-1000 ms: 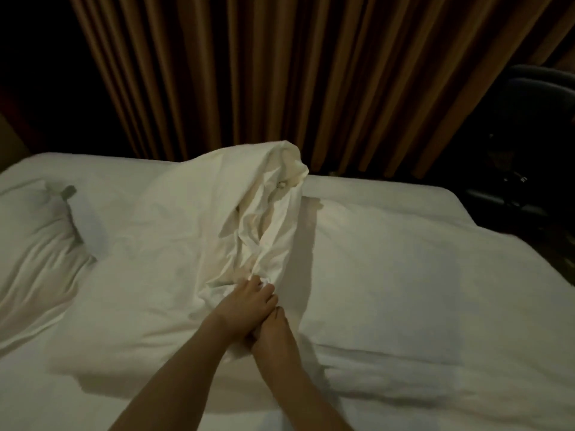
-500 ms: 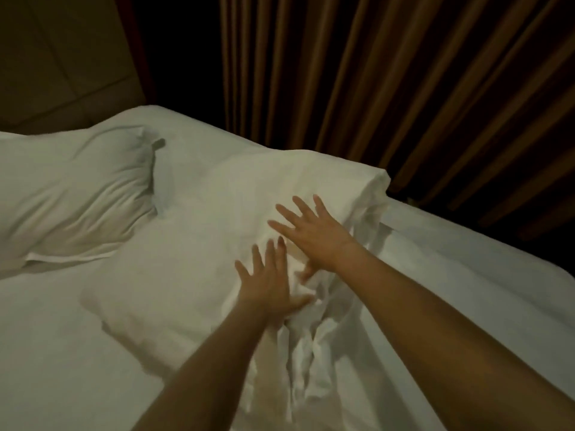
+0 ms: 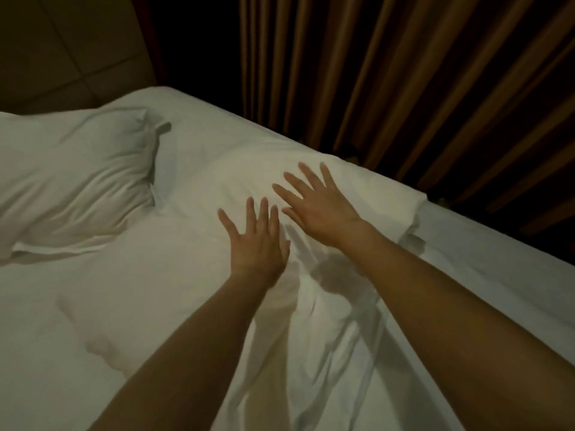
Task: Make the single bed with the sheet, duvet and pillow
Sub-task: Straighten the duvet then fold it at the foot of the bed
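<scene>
Room is dimly lit; light falls mostly on the bed [image 3: 93, 306], everything behind it is lost in shadow. Brown pleated curtain [image 3: 389, 73] is hung along the bed's far edge, running from top centre out past the right side. A padded headboard or wall panel [image 3: 71, 45], olive-brown with square seams, is seen at the bed's far left corner. A black gap [image 3: 199, 35] is left between panel and curtain. Floor can't be made out.
</scene>
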Demonstrator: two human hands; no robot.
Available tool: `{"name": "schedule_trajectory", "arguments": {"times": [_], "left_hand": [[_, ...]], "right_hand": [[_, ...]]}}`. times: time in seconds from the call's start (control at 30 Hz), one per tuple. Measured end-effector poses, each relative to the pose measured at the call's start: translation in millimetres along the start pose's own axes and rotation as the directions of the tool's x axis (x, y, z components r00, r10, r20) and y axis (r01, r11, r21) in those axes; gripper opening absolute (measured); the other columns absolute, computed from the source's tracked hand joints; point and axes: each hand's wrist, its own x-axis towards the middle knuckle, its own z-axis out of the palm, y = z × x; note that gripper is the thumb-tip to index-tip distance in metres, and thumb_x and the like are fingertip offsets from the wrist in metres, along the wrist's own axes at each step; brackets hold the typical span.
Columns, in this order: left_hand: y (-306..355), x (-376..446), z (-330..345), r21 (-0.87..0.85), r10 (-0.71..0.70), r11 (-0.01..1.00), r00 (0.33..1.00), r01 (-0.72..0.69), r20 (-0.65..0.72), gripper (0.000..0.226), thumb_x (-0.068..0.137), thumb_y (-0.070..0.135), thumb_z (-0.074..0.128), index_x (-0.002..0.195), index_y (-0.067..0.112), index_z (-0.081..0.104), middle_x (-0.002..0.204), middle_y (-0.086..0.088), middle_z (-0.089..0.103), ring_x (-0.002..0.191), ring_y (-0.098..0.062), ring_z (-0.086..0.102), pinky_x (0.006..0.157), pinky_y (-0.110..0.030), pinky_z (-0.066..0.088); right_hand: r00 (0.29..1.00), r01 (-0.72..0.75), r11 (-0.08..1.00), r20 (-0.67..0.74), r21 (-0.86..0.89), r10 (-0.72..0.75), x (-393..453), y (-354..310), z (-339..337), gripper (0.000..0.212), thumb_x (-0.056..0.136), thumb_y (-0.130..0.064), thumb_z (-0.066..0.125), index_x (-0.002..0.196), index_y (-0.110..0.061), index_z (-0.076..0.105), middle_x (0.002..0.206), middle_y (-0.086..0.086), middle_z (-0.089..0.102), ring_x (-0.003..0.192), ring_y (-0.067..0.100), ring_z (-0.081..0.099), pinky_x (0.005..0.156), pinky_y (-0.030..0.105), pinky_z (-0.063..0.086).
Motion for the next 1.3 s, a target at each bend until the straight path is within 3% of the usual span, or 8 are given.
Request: {"name": "schedule_trajectory", "arguments": {"times": [0.1, 0.27, 0.4, 0.53, 0.7, 0.87, 1.07, 1.3], "left_hand": [[33.4, -35.6, 65.2, -0.239, -0.124, 0.961, 0.990, 0.138, 0.074, 0.080, 0.084, 0.071, 0.022, 0.151, 0.027, 0.017, 0.159, -0.010, 0.005, 0.142, -0.045, 0.000, 0.089, -0.083, -0.001], [97.3, -81.9, 129.0, -0.410, 0.021, 0.910, 0.979, 0.066, 0.202, 0.072, 0.083, 0.072, 0.022, 0.135, 0.030, 0.049, 0.147, -0.010, 0.040, 0.143, -0.041, 0.000, 0.084, -0.083, -0.002], [102.4, -71.8, 122.5, -0.415, -0.045, 0.899, 0.970, 0.144, 0.239, 0.078, 0.086, 0.075, 0.002, 0.139, 0.033, 0.041, 0.150, -0.011, 0.036, 0.142, -0.045, 0.007, 0.087, -0.082, -0.003], [125.1, -87.0, 111.7, -0.386, 0.043, 0.921, 0.975, 0.046, 0.219, 0.087, 0.065, 0.085, -0.009, 0.142, 0.046, -0.011, 0.157, -0.003, -0.019, 0.136, -0.042, -0.029, 0.084, -0.080, -0.016], [137.1, -97.5, 125.3, -0.368, 0.067, 0.930, 0.973, 0.020, 0.222, 0.092, 0.060, 0.082, 0.023, 0.135, 0.036, 0.049, 0.150, -0.011, 0.036, 0.136, -0.050, 0.024, 0.090, -0.081, -0.006], [120.2, -101.0, 121.2, -0.392, 0.105, 0.920, 0.965, -0.003, 0.239, 0.090, 0.059, 0.081, 0.025, 0.135, 0.039, 0.047, 0.149, -0.010, 0.038, 0.135, -0.049, 0.026, 0.089, -0.080, -0.008], [108.2, -119.8, 120.2, -0.414, 0.135, 0.910, 0.950, -0.006, 0.283, 0.085, 0.056, 0.076, 0.031, 0.127, 0.039, 0.058, 0.144, -0.010, 0.045, 0.132, -0.047, 0.034, 0.085, -0.083, 0.002], [113.1, -148.0, 108.5, -0.444, 0.164, 0.896, 0.944, -0.022, 0.285, 0.099, 0.047, 0.083, 0.044, 0.135, 0.039, 0.043, 0.146, -0.010, 0.042, 0.142, -0.044, 0.009, 0.089, -0.081, -0.001]], "right_hand": [[0.969, -0.137, 0.991, 0.207, 0.009, 0.132, -16.6, 7.1, 69.8, 0.067, 0.087, -0.071, -0.001, 0.148, -0.043, -0.002, 0.160, 0.002, -0.008, 0.143, 0.042, -0.009, 0.105, 0.068, -0.009], [0.892, -0.271, 0.962, 0.378, 0.007, 0.249, -60.9, 17.0, 161.2, 0.084, 0.073, -0.082, -0.012, 0.147, -0.045, 0.004, 0.159, 0.009, 0.000, 0.141, 0.048, 0.004, 0.101, 0.074, -0.002], [0.915, -0.251, 0.968, 0.325, 0.002, 0.237, -54.7, 30.9, 161.4, 0.080, 0.082, -0.079, 0.016, 0.146, -0.043, -0.014, 0.156, 0.003, -0.024, 0.141, 0.041, -0.018, 0.101, 0.069, -0.016], [0.879, -0.358, 0.933, 0.345, 0.022, 0.329, -86.0, 49.5, 189.2, 0.090, 0.069, -0.086, 0.004, 0.144, -0.041, -0.021, 0.156, 0.003, -0.026, 0.141, 0.035, -0.023, 0.105, 0.066, -0.016], [0.845, -0.408, 0.913, 0.374, -0.013, 0.383, -82.8, 48.8, 192.5, 0.090, 0.083, -0.076, 0.027, 0.147, -0.034, -0.018, 0.155, 0.009, -0.026, 0.141, 0.040, -0.021, 0.104, 0.067, -0.015], [0.864, -0.360, 0.933, 0.373, -0.012, 0.338, -91.0, 50.9, 187.4, 0.091, 0.081, -0.079, 0.026, 0.148, -0.035, -0.016, 0.155, 0.008, -0.025, 0.141, 0.039, -0.021, 0.104, 0.067, -0.013], [0.729, -0.430, 0.897, 0.545, -0.104, 0.413, -113.3, 64.0, 172.7, 0.098, 0.080, -0.080, 0.030, 0.148, -0.030, -0.020, 0.154, 0.010, -0.026, 0.141, 0.038, -0.021, 0.104, 0.068, -0.010], [0.849, -0.394, 0.915, 0.416, 0.086, 0.327, -107.8, 2.4, 157.0, 0.086, 0.085, -0.075, 0.025, 0.148, -0.034, -0.016, 0.156, 0.007, -0.023, 0.141, 0.040, -0.021, 0.105, 0.064, -0.015]]}}
